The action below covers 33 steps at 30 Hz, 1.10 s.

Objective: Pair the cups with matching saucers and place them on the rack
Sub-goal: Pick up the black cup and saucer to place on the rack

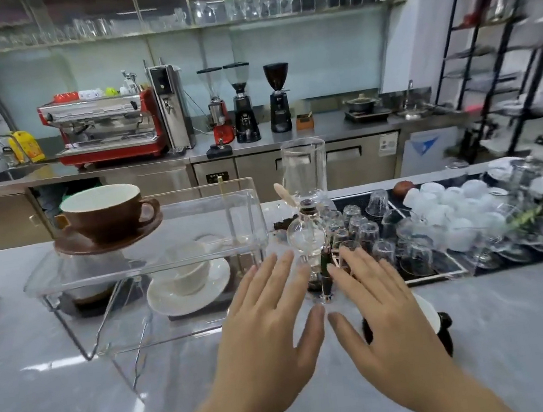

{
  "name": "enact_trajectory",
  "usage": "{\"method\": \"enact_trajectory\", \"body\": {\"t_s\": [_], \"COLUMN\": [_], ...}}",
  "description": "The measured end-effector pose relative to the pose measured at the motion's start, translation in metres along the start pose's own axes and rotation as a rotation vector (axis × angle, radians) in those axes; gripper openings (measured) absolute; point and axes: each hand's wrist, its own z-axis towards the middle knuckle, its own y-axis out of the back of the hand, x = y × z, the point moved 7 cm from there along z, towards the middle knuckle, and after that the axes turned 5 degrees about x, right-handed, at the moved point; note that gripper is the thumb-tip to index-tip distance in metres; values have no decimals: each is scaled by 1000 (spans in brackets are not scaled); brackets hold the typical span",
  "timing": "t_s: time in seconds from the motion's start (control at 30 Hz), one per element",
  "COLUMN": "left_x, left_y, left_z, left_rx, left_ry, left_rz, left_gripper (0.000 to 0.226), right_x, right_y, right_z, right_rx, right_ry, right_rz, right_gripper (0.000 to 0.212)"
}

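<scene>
A brown cup (105, 212) stands on a brown saucer (72, 247) on the top shelf of a clear acrylic rack (247, 216). Below it, seen through the rack, a white cup (189, 272) sits on a white saucer (172, 300). My left hand (272, 330) and my right hand (385, 318) hover side by side over the counter in front of me, palms down, fingers straight and spread, holding nothing. Under my right hand a dark cup with a white inside (437, 325) is partly hidden.
A glass siphon coffee maker (308, 208) stands just beyond my fingertips. Right of it a black mat (444, 269) holds several upturned glasses (370, 231) and white cups (449, 203). A grey counter (65, 406) spreads to the left. Behind are a red espresso machine (104, 127) and grinders (242, 102).
</scene>
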Motion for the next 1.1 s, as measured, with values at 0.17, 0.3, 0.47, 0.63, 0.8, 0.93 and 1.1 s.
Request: {"method": "enact_trajectory", "body": {"t_s": [0.17,0.3,0.47,0.63,0.8,0.93,1.1], "left_x": [-25,-36,-44,-45,-54,-58,-57], "left_y": [-41,-74,-108,-145,-166,-181,-199], "left_z": [-22,-35,-46,-50,-44,-42,-44], "left_rx": [56,179,295,423,489,525,540], "left_ry": [-37,10,105,274,382,446,514], "left_rz": [-97,-157,-262,-374,-398,-415,-403], "left_gripper": [48,48,51,53,53,51,48], "right_x": [-33,-53,-81,-118,-155,-182,-211], "right_y": [-5,-10,-15,-17,-15,-16,-27], "right_z": [-43,-68,-90,-108,-120,-125,-132], "right_rx": [-3,42,95,135,158,168,179], "right_ry": [-153,-224,-324,-441,-540,-600,-666], "right_rz": [40,52,55,127,209,273,345], "right_gripper": [57,56,54,52,53,53,52]}}
